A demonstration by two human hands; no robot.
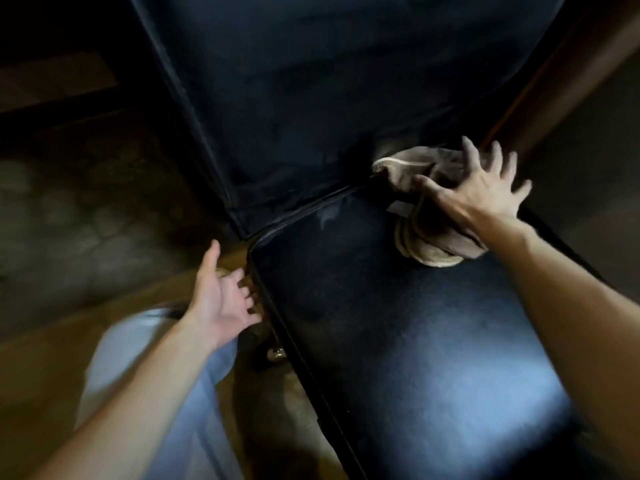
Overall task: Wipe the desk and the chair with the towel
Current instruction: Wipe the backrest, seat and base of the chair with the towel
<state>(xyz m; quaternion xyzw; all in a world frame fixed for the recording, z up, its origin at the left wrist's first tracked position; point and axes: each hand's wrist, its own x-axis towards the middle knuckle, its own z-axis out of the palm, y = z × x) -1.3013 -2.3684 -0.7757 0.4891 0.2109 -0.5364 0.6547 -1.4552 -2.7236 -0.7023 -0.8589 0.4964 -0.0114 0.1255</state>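
Pressing down on the beige towel [426, 251]: right hand [474, 192], palm flat, fingers [469, 150] splayed wide and mostly straight, so nothing is gripped, it just bears on the cloth. The towel is bunched at the rear right corner of the black chair seat [398, 323]. Part of it is pushed up into the crease where the seat meets the backrest [294, 98], and the rest is folded under the wrist. Left hand [221, 299] is open with relaxed fingers [239, 275]; the tips touch the seat's left edge near the rear corner, thumb pointing away, holding nothing. The seat surface shows a bright glare patch toward the front. One caster [276, 353] is visible below the left edge. Brown wooden floor [34, 358] lies to the left, with a pale blue trouser leg [138, 341] under the left forearm. The frame is motion-blurred, so towel texture is unclear.
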